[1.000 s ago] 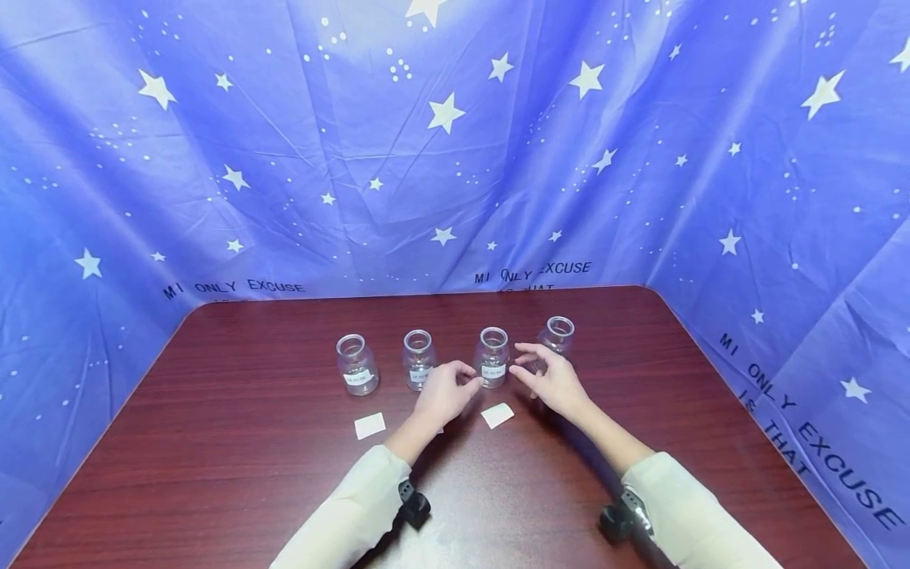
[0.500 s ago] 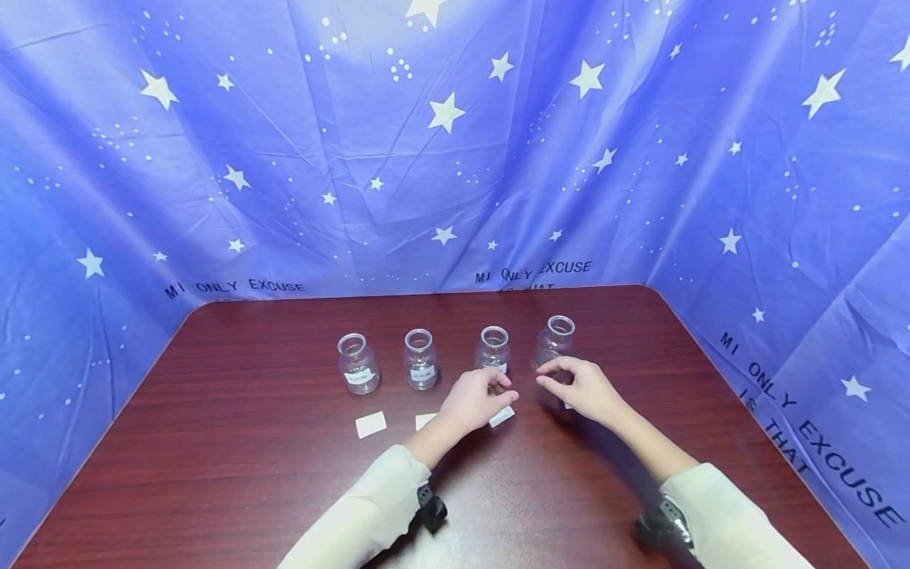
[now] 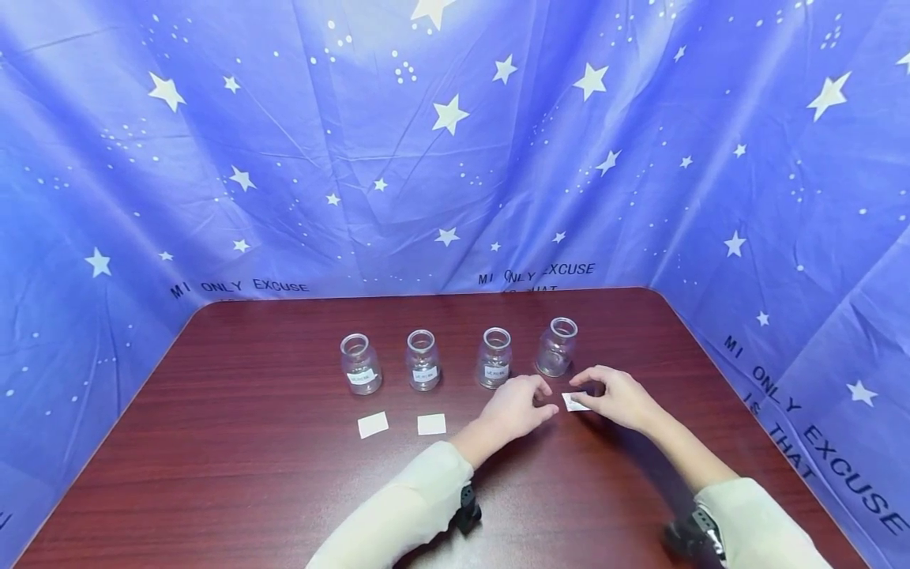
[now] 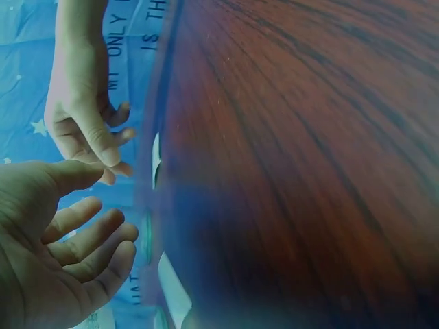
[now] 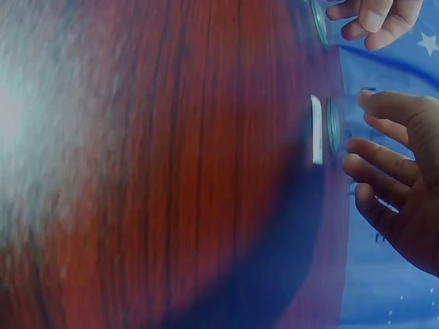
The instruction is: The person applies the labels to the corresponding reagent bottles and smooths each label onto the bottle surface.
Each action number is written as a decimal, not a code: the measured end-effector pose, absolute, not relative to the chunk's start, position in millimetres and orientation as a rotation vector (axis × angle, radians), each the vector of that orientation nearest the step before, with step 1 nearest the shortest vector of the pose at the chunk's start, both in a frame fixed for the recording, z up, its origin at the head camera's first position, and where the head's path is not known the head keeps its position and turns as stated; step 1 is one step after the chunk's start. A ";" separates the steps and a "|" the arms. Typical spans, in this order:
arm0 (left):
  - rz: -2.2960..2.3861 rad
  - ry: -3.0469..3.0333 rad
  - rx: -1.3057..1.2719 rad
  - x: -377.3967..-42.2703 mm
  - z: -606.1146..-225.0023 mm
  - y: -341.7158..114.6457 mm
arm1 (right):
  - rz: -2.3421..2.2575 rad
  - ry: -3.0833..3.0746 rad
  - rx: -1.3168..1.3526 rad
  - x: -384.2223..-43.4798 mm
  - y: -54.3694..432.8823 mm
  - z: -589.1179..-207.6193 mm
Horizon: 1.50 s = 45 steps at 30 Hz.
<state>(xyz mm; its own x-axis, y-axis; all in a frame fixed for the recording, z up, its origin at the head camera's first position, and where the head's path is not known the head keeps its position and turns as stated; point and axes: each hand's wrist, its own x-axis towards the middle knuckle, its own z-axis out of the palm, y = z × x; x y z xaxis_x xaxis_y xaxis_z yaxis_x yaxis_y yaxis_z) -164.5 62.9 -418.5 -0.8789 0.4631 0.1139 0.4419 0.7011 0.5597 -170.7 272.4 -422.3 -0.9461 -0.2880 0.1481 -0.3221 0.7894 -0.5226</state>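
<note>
My right hand (image 3: 614,397) hovers at a small white paper card (image 3: 576,401) that lies on the table, its thumb and fingers parted. In the right wrist view, the fingers of that hand (image 5: 398,164) are loosely bent and the card (image 5: 317,130) lies apart from them. My left hand (image 3: 517,407) is held to the left of the card, thumb and fingers spread; in the left wrist view it holds nothing (image 4: 75,247). Behind the card stands the rightmost clear glass jar (image 3: 557,348). The labelled third jar (image 3: 494,359) is just beyond my left hand.
Two more open glass jars with white labels, the leftmost jar (image 3: 361,365) and the second jar (image 3: 423,360), stand in the row. Before them lie two white cards, the left card (image 3: 373,425) and another card (image 3: 431,424). A starry blue curtain (image 3: 398,158) surrounds the wooden table (image 3: 235,442).
Both hands have moved to the right. My right hand has come away from the rightmost jar towards me, to the card. The third card is now behind my left hand.
</note>
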 end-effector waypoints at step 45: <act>0.767 3.003 0.414 -173.4 -446.8 113.9 | 0.891 -2.903 0.567 -175.8 295.6 -439.0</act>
